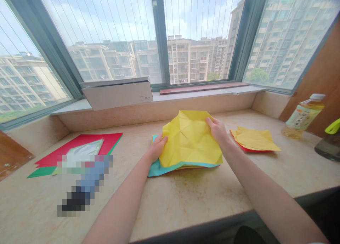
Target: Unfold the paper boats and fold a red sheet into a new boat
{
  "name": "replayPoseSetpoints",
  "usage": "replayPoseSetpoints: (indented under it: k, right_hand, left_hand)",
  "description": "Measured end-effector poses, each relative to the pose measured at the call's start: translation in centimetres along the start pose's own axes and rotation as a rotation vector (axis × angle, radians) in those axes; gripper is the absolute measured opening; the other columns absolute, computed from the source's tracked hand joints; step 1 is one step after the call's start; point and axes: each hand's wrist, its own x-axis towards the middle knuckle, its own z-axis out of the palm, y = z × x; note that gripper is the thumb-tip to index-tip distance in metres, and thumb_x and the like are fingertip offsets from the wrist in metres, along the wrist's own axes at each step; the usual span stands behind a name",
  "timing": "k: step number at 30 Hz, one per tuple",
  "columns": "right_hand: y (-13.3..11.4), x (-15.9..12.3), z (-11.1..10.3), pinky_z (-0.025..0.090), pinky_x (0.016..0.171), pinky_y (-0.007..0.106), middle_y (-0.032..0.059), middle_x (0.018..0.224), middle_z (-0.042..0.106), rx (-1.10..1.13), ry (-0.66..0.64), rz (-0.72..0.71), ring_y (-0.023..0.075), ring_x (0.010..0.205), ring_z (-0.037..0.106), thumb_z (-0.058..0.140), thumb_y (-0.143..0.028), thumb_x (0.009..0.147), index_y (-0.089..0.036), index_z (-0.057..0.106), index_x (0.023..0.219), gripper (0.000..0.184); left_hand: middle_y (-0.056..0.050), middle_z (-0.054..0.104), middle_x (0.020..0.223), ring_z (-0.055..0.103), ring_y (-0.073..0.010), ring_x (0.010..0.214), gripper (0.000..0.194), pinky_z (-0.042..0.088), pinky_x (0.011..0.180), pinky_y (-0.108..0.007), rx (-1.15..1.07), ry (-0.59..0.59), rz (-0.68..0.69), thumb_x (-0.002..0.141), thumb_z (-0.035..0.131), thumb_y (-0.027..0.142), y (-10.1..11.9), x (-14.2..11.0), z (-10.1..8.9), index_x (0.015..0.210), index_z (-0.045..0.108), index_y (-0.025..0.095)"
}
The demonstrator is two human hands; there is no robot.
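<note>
A creased sheet of yellow origami paper (pixel 190 139) lies crumpled on a teal sheet (pixel 159 171), with thin layers of other colours showing along its lower edge. My left hand (pixel 157 148) grips the yellow sheet's left edge, and my right hand (pixel 217 130) holds its upper right edge. Both forearms reach in from the bottom of the view. To the right of my right hand lies a folded yellow paper (pixel 253 139) on a red sheet (pixel 245 149).
Red and green paper sheets (pixel 79 148) lie at the left beside a pixelated, blurred object (pixel 85 180). A tea bottle (pixel 304 113) stands at the right on the marble counter (pixel 186 198). A white box (pixel 118 93) rests on the windowsill against the window.
</note>
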Motion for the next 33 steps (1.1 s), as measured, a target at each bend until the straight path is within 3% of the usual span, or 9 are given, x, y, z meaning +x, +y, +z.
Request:
replayPoseSetpoints:
  k: [3,7,11,14,17,20,25,29,33]
  right_hand:
    - [0.2,1.6,-2.6,0.055,0.052,0.034,0.0067,0.073,0.076,-0.118,0.044,0.109,0.0240,0.060,0.070,0.063,-0.045,0.080,-0.019,0.073,0.085,0.029]
    - [0.5,2.8,-4.6,0.056,0.050,0.034,0.0063,0.068,0.075,-0.165,0.055,0.130,0.0241,0.058,0.070,0.067,-0.041,0.078,-0.019,0.072,0.076,0.023]
    - [0.6,2.6,-4.1,0.059,0.062,0.034,0.0070,0.082,0.077,-0.127,0.033,0.089,0.0231,0.071,0.072,0.062,-0.036,0.082,-0.019,0.072,0.084,0.020]
    - [0.7,2.1,-3.1,0.059,0.062,0.034,0.0077,0.080,0.077,-0.118,-0.027,0.090,0.0232,0.070,0.072,0.062,-0.035,0.083,-0.018,0.072,0.086,0.020]
    - [0.9,1.4,-2.2,0.058,0.056,0.032,0.0059,0.078,0.076,-0.122,-0.092,0.106,0.0212,0.063,0.070,0.064,-0.028,0.080,-0.018,0.071,0.097,0.021]
    - [1.4,0.9,-1.8,0.056,0.052,0.029,0.0042,0.078,0.076,-0.130,-0.121,0.109,0.0185,0.057,0.068,0.064,-0.024,0.080,-0.020,0.066,0.114,0.034]
    - [2.2,1.1,-1.8,0.058,0.059,0.031,0.0049,0.086,0.076,-0.256,-0.135,-0.032,0.0193,0.067,0.071,0.060,-0.034,0.085,-0.020,0.062,0.118,0.036]
    - [2.5,1.4,-1.6,0.056,0.077,0.036,0.0091,0.104,0.074,-0.348,-0.090,-0.120,0.0230,0.089,0.070,0.062,-0.030,0.083,-0.018,0.064,0.115,0.034]
    - [3.4,0.7,-0.3,0.049,0.092,0.041,0.0107,0.116,0.070,-0.583,-0.050,-0.253,0.0266,0.107,0.065,0.057,-0.027,0.087,-0.023,0.059,0.128,0.041]
  left_hand:
    - [-0.008,0.076,0.103,0.073,-0.0271,0.087,0.030,0.058,0.073,-0.038,-0.038,0.085,0.009,0.083,0.069,0.029,0.2,0.1,-0.5,0.112,0.065,0.024]
    - [-0.009,0.075,0.105,0.073,-0.0267,0.092,0.040,0.058,0.081,-0.040,-0.090,0.049,0.023,0.083,0.067,0.028,0.6,0.0,-0.5,0.122,0.060,0.024]
    - [-0.009,0.074,0.109,0.072,-0.0260,0.096,0.048,0.057,0.084,-0.039,-0.120,-0.022,0.021,0.081,0.068,0.024,1.2,-0.4,-0.7,0.128,0.057,0.022]
    - [-0.011,0.074,0.109,0.071,-0.0280,0.099,0.048,0.056,0.087,-0.040,-0.136,-0.034,-0.006,0.079,0.066,0.020,1.6,-0.8,-1.2,0.126,0.060,0.019]
    - [-0.014,0.075,0.107,0.070,-0.0324,0.102,0.041,0.055,0.089,-0.044,-0.176,-0.041,-0.096,0.082,0.062,0.032,1.9,-0.9,-1.7,0.119,0.066,0.014]
    - [-0.016,0.075,0.103,0.070,-0.0342,0.102,0.042,0.056,0.088,-0.044,-0.188,-0.030,-0.168,0.086,0.059,0.046,2.1,-0.7,-1.8,0.111,0.069,0.014]
    - [-0.012,0.076,0.092,0.073,-0.0286,0.089,0.030,0.058,0.081,-0.042,-0.034,0.206,0.007,0.083,0.063,0.035,2.9,0.1,-1.9,0.104,0.069,0.015]
    - [-0.009,0.076,0.083,0.073,-0.0247,0.083,0.021,0.058,0.077,-0.037,0.097,0.311,0.059,0.080,0.064,0.024,3.9,0.4,-2.6,0.098,0.070,0.015]
    - [-0.007,0.074,0.074,0.071,-0.0260,0.085,0.010,0.057,0.077,-0.036,0.242,0.456,0.113,0.079,0.063,0.022,4.9,0.3,-3.8,0.085,0.069,0.017]
